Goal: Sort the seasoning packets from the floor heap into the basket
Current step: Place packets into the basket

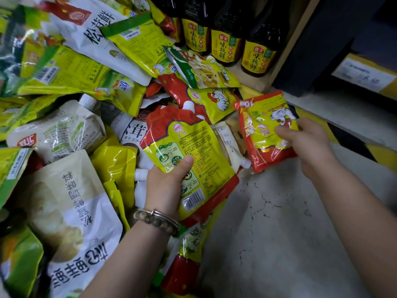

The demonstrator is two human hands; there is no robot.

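Pouch: I see a red and yellow spout pouch [193, 145] at the near edge of the heap [64, 130]. Its printed back faces up at me.
Pouch axis: the long axis runs almost straight up the frame, leaning slightly. The white cap [189, 104] points away from me towards the bottles. The barcode [192, 200] end is nearest my wrist.
Left hand: my left hand [165, 183] grips the pouch by its lower left side, with the thumb pressed on the yellow face. The fingers are underneath and I cannot see them. Two bracelets [156, 220] sit on that wrist.
Packet: a smaller red and yellow packet [262, 134] with a rooster picture is just right of the pouch, at the heap's right fringe. It stands on its long axis, top edge tilted to the left. I cannot tell whether it is clear of the pile.
Right hand: my right hand [309, 145] pinches the packet's right edge, thumb on the front and fingers behind.
Hands: apart, each clamped on its own item.
Heap: green, yellow, red and white packets lie overlapped at every angle. They fill the left side of the view.
Bottles: dark bottles [225, 44] with yellow labels stand upright on a wooden shelf [253, 82] behind the heap.
Floor: cracked grey floor [279, 222] lies under my right forearm. A yellow and black stripe [335, 134] runs beyond it.
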